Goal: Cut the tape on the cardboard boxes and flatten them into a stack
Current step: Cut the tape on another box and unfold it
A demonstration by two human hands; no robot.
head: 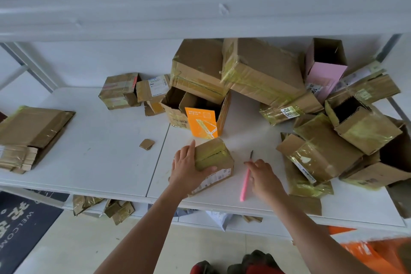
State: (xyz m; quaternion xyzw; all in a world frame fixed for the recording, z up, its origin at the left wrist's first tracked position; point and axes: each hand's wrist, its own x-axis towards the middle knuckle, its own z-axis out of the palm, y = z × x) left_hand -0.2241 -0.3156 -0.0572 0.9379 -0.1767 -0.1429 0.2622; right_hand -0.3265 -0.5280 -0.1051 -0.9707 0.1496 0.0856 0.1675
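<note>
My left hand [189, 169] grips the small taped box [213, 162]; my right hand [263, 177] pinches the pink craft knife [246, 179]; next, I judge, slit the top seam.

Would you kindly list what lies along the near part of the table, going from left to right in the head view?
Stack of flattened cardboard → small cardboard scrap → left hand gripping a small taped box → pink-handled knife under the right hand → heap of boxes.
</note>
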